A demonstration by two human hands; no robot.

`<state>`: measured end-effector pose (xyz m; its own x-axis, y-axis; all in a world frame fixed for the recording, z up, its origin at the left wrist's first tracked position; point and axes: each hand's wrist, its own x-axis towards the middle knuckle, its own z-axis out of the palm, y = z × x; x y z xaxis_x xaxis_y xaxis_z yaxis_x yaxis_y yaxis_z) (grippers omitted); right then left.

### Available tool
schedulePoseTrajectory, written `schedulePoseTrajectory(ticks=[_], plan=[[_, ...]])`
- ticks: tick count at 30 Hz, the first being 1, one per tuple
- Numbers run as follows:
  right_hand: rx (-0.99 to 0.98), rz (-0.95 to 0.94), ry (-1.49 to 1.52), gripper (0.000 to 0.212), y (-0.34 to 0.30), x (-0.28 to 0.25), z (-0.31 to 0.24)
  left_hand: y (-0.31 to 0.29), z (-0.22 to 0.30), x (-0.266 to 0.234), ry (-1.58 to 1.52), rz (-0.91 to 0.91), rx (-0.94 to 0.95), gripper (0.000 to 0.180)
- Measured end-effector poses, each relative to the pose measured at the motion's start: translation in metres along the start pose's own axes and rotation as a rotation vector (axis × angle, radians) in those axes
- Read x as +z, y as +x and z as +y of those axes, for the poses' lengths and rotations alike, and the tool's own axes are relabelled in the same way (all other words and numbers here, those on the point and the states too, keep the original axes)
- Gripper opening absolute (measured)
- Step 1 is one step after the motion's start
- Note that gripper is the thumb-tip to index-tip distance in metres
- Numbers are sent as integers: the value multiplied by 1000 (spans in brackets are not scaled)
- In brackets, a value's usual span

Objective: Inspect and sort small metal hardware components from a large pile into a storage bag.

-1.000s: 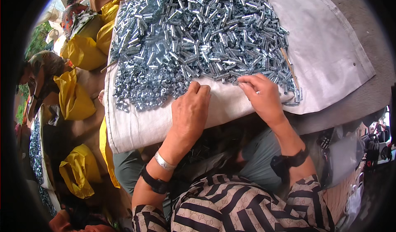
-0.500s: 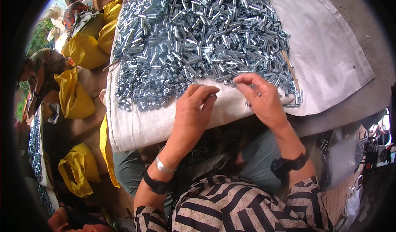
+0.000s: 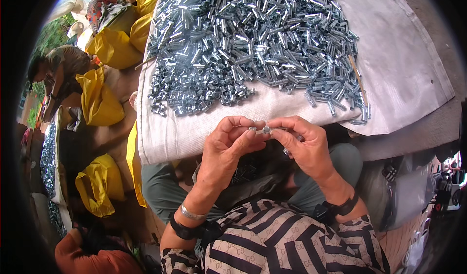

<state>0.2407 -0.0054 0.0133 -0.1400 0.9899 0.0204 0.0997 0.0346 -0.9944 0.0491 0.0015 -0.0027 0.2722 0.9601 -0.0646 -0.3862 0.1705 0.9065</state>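
My two hands meet in front of the table's near edge. Between thumb and index finger, my left hand (image 3: 221,145) pinches a small shiny metal nut (image 3: 252,128). Facing it, a short silvery metal fitting (image 3: 266,130) sits in the fingertips of my right hand (image 3: 306,145); its far end is hidden by the fingers. More small metal pieces (image 3: 286,152) show under the curled fingers of that right hand. Beyond the hands lies a wide heap of slotted metal sleeves (image 3: 272,40), with a pile of metal nuts (image 3: 194,91) at its near left.
White woven sheeting (image 3: 189,133) covers the table under the heap. A thin wooden stick (image 3: 357,77) lies along the heap's right side. Yellow sacks (image 3: 99,99) stand on the floor to the left, near other people (image 3: 63,74). Loose metal parts (image 3: 241,174) lie below my hands.
Both hands have drawn back from the heap's edge and come together, bringing their metal pieces almost end to end. The view has shifted slightly.
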Motion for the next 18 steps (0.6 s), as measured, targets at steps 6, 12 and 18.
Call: schedulePoseTrajectory(ticks=[6, 12, 18], plan=[[-218, 14, -100, 20, 0, 4, 5, -6, -3, 0, 26, -9, 3, 29], [-298, 12, -128, 18, 0, 6, 9, -9, -9, 2, 50, -1, 82, 25], [-346, 22, -150, 17, 0, 8, 12, -11, -16, 1, 122, 11, 164, 22]])
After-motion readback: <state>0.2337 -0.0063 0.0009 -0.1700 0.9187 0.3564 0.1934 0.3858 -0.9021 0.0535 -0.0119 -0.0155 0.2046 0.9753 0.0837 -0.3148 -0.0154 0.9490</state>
